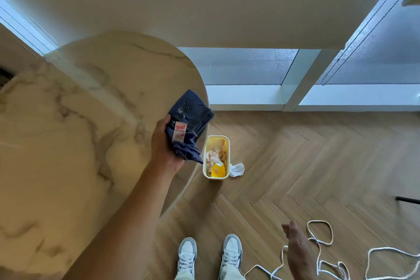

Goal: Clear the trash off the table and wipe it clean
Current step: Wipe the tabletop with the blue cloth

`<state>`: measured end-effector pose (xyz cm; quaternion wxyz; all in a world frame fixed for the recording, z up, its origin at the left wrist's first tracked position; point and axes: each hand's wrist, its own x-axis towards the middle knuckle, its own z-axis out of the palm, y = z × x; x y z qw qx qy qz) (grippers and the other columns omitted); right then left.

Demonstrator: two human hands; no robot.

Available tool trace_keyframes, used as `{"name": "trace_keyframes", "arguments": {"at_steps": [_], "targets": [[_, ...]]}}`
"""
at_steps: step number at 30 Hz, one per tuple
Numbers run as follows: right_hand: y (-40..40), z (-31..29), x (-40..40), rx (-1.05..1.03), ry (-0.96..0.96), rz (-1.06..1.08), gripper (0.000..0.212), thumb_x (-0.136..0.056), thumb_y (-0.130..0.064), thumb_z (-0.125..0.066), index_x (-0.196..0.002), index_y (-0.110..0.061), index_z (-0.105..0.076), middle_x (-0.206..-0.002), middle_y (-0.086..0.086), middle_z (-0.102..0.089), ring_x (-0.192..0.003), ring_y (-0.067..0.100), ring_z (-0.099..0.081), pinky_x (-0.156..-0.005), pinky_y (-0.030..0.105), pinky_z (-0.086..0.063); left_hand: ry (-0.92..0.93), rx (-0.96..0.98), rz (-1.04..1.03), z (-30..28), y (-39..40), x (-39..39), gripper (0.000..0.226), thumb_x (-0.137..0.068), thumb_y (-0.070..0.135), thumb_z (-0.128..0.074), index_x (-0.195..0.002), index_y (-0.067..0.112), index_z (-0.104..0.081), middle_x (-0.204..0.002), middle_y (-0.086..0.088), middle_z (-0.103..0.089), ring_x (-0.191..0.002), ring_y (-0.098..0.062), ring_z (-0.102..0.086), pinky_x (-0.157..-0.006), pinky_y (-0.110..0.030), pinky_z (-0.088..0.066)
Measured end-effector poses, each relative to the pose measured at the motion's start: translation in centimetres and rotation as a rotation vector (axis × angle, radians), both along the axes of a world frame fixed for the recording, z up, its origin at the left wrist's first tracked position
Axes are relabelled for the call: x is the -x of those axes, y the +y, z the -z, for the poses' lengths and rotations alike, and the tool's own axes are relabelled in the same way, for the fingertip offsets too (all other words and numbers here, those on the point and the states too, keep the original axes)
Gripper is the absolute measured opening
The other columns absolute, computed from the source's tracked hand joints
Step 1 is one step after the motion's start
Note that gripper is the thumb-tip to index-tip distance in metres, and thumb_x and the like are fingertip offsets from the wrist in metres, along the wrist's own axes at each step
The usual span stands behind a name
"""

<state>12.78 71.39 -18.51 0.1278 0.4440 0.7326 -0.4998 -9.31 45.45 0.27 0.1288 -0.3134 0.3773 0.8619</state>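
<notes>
Hands: two in sight, both bare, one on each side of the person.
Left hand (167,143): one arm stretched out over the table edge, fingers curled round a bunched dark blue cleaning cloth (189,124), gripping it firmly.
Cloth: one, speckled with pale crumbs on its upper face, with one white and red label sewn on; it hangs at the rim of the table, partly over the floor and just above the bin.
Right hand (295,244): one, held low beside the body over the floor, fingers loose and only slightly bent, holding nothing.
Table: one round-ended cream marble-pattern table top (68,132) with grey veins, filling the left side.
Bin: one small pale yellow rectangular plastic bin (216,157) standing on the floor just beside the table edge; inside it lie crumpled paper scraps and one yellow carton (218,170).
Loose trash: one crumpled white paper scrap (236,169) on the floor, touching the bin's right side.
Floor: brown herringbone wooden floor (318,166).
Shoes: two grey and white sneakers (209,254), side by side near the bottom.
Cord: one white rope (322,243) lying in loops on the floor by the right hand.
</notes>
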Motion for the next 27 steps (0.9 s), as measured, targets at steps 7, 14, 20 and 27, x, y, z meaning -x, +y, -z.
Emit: {"name": "trace_keyframes", "arguments": {"at_steps": [7, 14, 20, 27], "targets": [[-2.0, -3.6, 0.1, -0.032, 0.04, 0.011, 0.065, -0.055, -0.08, -0.027, -0.07, -0.028, -0.065, -0.087, 0.014, -0.069, -0.095, 0.031, -0.063, -0.084, 0.034, -0.039, -0.035, 0.138, -0.162, -2.0, -6.9, -5.2, 0.035, -0.094, 0.039, -0.048, -0.074, 0.018, -0.066, -0.049, 0.007, -0.065, -0.038, -0.006, -0.06, -0.036, -0.018, -0.049], [-8.2, -6.5, 2.5, -0.052, 0.109, -0.026, 0.05, -0.066, -0.07, -0.037, -0.058, -0.035, -0.072, -0.083, 0.012, -0.069, -0.09, 0.03, -0.063, -0.086, 0.039, -0.042, 0.073, -0.334, -0.117, -1.5, -18.5, -8.5, 0.036, -0.086, 0.035, -0.059, -0.106, 0.008, -0.071, -0.094, -0.002, -0.07, -0.065, -0.012, -0.068, -0.049, -0.013, -0.051], [-15.6, -8.1, 5.2, -0.135, 0.208, -0.029, 0.085, -0.057, -0.097, -0.035, -0.076, -0.022, -0.069, -0.084, 0.002, -0.068, -0.085, 0.017, -0.064, -0.08, 0.019, -0.046, -0.034, -0.107, -0.229, -3.9, -28.5, -9.5, 0.03, -0.097, 0.036, -0.042, -0.106, 0.013, -0.058, -0.064, 0.0, -0.066, -0.038, -0.006, -0.058, -0.028, -0.009, -0.034], [-22.7, -13.0, 10.5, -0.246, 0.294, -0.097, 0.03, -0.099, -0.033, -0.046, -0.113, -0.013, -0.062, -0.107, 0.01, -0.068, -0.105, 0.029, -0.062, -0.093, 0.046, -0.046, -0.129, -0.036, 0.012, -5.4, -34.6, -7.3, 0.032, -0.094, 0.039, -0.039, -0.083, 0.012, -0.052, -0.043, 0.002, -0.052, -0.022, -0.007, -0.042, -0.022, -0.008, -0.024]]}}
